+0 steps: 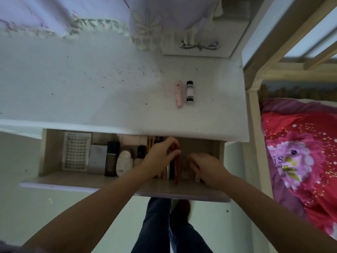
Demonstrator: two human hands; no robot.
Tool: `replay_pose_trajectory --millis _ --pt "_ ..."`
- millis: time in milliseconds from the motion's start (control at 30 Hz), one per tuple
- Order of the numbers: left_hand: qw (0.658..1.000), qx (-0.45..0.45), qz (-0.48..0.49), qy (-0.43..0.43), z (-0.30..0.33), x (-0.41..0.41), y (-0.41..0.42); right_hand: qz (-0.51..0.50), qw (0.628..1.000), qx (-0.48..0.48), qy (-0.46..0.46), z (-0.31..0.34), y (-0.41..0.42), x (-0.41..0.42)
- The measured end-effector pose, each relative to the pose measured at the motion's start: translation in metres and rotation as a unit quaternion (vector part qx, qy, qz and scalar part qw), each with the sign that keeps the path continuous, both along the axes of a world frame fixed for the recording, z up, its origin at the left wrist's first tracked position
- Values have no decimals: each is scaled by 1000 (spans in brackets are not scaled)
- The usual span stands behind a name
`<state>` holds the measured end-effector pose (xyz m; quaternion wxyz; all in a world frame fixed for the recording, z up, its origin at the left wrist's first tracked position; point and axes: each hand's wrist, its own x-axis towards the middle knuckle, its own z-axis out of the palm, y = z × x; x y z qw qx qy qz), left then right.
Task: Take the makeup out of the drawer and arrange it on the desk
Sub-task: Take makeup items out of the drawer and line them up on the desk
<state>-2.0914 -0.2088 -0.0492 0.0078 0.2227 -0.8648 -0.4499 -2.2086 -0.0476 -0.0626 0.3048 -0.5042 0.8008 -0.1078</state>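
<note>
Below the front edge of the white table (91, 88) the drawer (113, 183) stands pulled out, its front rail nearest the person and its back half tucked under the table lip. Both hands are inside it, toward the right end. The left hand (160, 156) curls its fingers round a thin red pencil (176, 168) that stands among a few dark and pale sticks, too blurred to count. The right hand (206, 167) lies just beside it with fingers bent down into the drawer; whether it holds anything cannot be told.

Left of the hands the drawer is packed side by side: one lash card (75, 151) at the far left, one grey compact (97, 156), one tall black bottle (112, 157), one white bottle (125, 162) and one small dark-capped bottle (140, 154). The drawer's right end, past the right hand, is bare floor up to the side wall.

On the table two pieces lie parallel and just apart, near the right edge: one pink tube (179, 93) and one white tube with a black cap (190, 92). A wide stretch of tabletop to their left carries only dark specks. At the right, a bed (300, 152) with a red floral cover stands close against the table's side.
</note>
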Motion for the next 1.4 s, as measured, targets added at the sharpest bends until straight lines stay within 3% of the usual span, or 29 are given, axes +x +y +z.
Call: replay_pose_trajectory --millis 100,233,533,600,733,867,933,1067,1400 --pt "999 9 -7 32 31 -3 -22 61 993 97 -7 -8 -2 -5" --pt "996 45 45 64 60 -23 -50 115 985 126 -35 -28 -6 11" --pt "988 59 111 91 67 -56 -76 46 987 153 3 -42 -26 25" --pt "986 66 121 91 65 -56 -76 13 990 137 2 -41 -24 29" --pt "981 89 143 91 66 -62 -81 -50 993 53 -98 -10 -21 22" --pt "980 97 155 83 69 -77 -93 -133 960 -48 -243 62 -29 -19" --pt "981 94 154 67 69 -88 -100 -190 941 -104 -259 90 -39 -50" --pt "979 82 183 35 62 -113 -116 -290 913 -168 -234 106 -71 -107" --pt "983 40 178 14 46 -158 -126 -294 944 -126 -75 76 -128 -136"
